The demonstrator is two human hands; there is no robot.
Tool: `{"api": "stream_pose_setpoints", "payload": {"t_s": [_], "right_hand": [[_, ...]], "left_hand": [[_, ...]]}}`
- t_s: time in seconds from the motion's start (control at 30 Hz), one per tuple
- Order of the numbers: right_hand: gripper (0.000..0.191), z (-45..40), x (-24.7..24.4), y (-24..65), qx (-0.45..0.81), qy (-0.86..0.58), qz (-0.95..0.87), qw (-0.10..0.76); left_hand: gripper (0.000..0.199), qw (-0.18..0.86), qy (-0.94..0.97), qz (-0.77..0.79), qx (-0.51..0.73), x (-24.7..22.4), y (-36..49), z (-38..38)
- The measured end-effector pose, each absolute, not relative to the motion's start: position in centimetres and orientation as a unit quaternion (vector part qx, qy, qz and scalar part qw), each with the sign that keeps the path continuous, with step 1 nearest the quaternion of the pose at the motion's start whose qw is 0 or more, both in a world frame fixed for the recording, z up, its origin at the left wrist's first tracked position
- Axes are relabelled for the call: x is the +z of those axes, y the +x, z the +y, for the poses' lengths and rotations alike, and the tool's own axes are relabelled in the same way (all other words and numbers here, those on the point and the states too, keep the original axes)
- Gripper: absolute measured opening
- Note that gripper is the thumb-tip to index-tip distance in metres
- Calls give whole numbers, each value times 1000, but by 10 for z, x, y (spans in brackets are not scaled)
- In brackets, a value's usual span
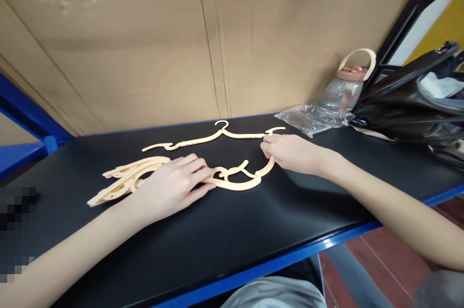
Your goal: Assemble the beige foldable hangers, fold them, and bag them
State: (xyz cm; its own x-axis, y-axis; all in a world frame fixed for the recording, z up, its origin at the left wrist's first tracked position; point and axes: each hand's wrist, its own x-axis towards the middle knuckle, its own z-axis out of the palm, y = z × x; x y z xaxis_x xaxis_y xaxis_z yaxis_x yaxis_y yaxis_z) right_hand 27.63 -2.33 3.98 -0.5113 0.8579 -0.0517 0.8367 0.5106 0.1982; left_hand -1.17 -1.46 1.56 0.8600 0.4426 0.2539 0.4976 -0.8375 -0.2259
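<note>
A cream folding clothes hanger (pixel 239 185) lies partly unfolded on the black tabletop between my hands. My left hand (pixel 177 177) rests over its left part with the fingers curled around it, hiding that end. At the other end, my right hand (pixel 286 151) pinches the tip of the bent arm. Behind these, a second cream hanger (pixel 203 139) lies spread out with its hook toward the cardboard; its right end is close to my right fingers. Several folded cream hangers (pixel 119 187) are heaped left of my left hand, partly covered by it.
A clear water bottle (pixel 344 88) with a pinkish lid and looped handle stands at the back right. Crumpled clear plastic (pixel 308 119) lies beside it, with a black bag (pixel 409 100) further right. Cardboard (pixel 145 47) walls off the back. A blue rail (pixel 290 254) edges the table's front.
</note>
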Motion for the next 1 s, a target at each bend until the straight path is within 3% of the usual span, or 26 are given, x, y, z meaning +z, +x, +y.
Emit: {"api": "stream_pose_setpoints", "payload": {"t_s": [0.3,0.57,0.77,1.0], "right_hand": [[28,-39,51,275,80,526,839,117],[61,-48,40,260,167,546,816,86],[61,-48,29,249,153,537,827,68],[47,-43,29,251,110,510,852,44]], "left_hand": [[34,240,-945,-204,-82,20,-12,-17],[31,270,-937,-205,-88,21,-11,-21],[28,248,-945,-191,-99,20,-11,-22],[22,168,-956,-218,-99,20,-11,-20]]}}
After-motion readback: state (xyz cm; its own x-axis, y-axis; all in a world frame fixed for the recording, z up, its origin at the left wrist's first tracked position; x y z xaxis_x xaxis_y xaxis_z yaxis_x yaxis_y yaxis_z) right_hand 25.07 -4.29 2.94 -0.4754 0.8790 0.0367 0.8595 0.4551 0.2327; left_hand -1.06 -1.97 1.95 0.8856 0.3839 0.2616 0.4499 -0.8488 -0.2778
